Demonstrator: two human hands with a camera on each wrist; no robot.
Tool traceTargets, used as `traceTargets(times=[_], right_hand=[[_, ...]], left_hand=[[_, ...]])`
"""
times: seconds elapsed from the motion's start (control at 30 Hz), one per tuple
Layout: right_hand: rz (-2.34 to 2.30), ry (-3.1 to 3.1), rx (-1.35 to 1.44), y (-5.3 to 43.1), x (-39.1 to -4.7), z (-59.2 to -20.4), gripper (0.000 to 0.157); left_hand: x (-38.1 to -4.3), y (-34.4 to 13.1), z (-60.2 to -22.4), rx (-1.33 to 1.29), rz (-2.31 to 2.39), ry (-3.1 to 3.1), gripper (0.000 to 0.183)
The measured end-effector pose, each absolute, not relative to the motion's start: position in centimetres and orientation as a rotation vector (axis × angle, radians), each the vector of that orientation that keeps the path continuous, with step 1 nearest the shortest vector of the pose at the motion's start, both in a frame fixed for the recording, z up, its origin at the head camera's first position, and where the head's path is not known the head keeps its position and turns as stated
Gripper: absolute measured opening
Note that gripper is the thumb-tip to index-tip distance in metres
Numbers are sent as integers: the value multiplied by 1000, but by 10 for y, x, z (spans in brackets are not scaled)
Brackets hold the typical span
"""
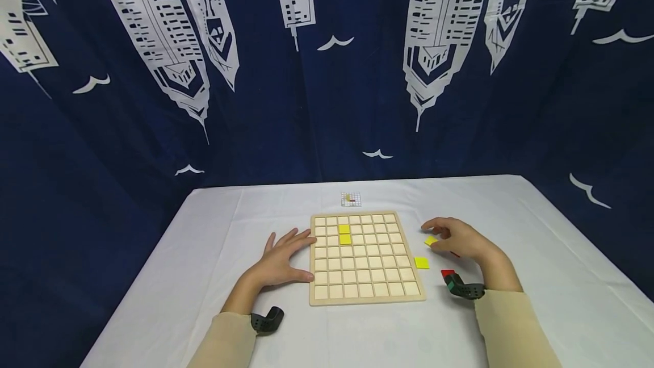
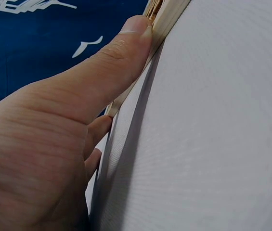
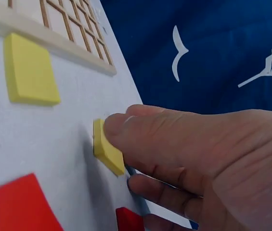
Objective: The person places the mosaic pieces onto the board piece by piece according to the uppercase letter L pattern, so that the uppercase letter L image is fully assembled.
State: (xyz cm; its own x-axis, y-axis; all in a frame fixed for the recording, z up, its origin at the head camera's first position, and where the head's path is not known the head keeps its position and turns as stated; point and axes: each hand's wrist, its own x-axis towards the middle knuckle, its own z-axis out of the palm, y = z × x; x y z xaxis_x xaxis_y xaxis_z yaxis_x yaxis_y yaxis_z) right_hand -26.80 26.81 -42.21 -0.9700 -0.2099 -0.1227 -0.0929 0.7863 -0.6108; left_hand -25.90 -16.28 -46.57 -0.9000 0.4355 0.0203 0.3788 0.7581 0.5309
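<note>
A light wooden grid board (image 1: 368,301) lies on the white table, with two yellow tiles (image 1: 344,234) in adjoining cells of one column. My left hand (image 1: 280,263) is at the board's left edge, fingers spread. Its thumb (image 2: 121,57) touches the wooden rim. Right of the board my right hand (image 1: 462,238) hovers low, thumb and index apart. The thumb covers part of a loose yellow tile (image 3: 108,149); whether it touches the tile, I cannot tell. Another yellow tile (image 3: 30,70) lies beside the board. A red tile (image 3: 130,220) is partly hidden below the right fingers.
Another red tile (image 1: 447,273) lies near the right wrist's black strap (image 1: 464,288). Behind the board is a small printed grid card (image 1: 351,199) with coloured cells. A dark blue curtain (image 1: 317,101) with white building prints hangs past the table's far edge.
</note>
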Motion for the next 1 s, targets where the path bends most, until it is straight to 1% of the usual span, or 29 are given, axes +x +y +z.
traceTargets(times=[0.3,0.6,1.0], right_hand=[[-906,2809,-292,272,-269,-428,43],[-923,2838,-264,274,-268,-433,34],[-914,2870,-250,272,-268,-433,27]], left_hand=[[-259,-163,-467,662,848,2856,90],[-260,-162,-464,708,843,2855,89],[-259,-162,-463,706,820,2854,89]])
